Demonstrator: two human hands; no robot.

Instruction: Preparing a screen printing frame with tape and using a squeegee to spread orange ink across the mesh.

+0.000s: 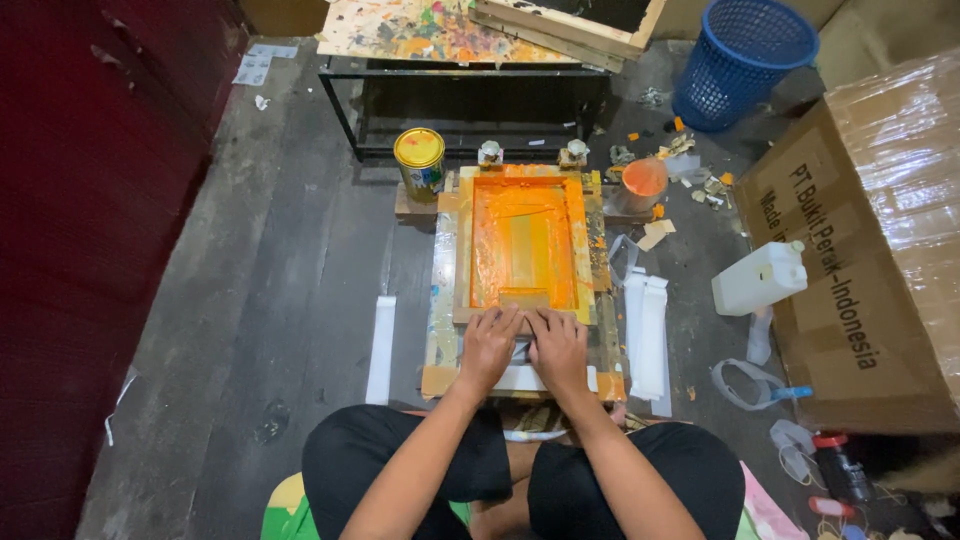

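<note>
Head view: left hand (488, 345) and right hand (558, 348) lie flat, gripping nothing, hiding the screen frame's (462, 250) near edge.

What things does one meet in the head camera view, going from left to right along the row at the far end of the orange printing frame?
Round yellow-lidded paint tin → wooden screen frame covered in orange ink → small tub of orange ink → white plastic jerrycan → large brown cardboard box.

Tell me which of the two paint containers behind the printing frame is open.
The pot at the frame's far right corner: its top is open, showing orange paint. The can at the far left wears a closed yellow lid.
</note>
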